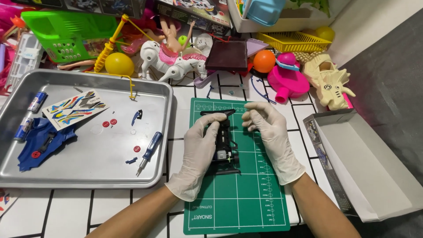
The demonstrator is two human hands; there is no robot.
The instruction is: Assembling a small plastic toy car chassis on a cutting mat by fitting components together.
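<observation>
A black toy car chassis (225,147) lies on a green cutting mat (238,202) in the middle of the head view. My left hand (199,152), in a white glove, grips the chassis along its left side. My right hand (269,132), also gloved, hovers just right of the chassis's far end with its fingers curled together; whether it pinches a small part cannot be told. A metal tray (88,174) to the left holds a blue car body shell (42,143), a sticker sheet (72,108), a blue-handled screwdriver (149,152), small red wheels (109,123) and two batteries (37,101).
Toys crowd the far edge: a green basket (66,33), a yellow ball (119,64), a white toy horse (169,61), an orange ball (264,61), a pink toy (288,81) and a cream dinosaur (328,83). An open cardboard box (365,163) lies at right.
</observation>
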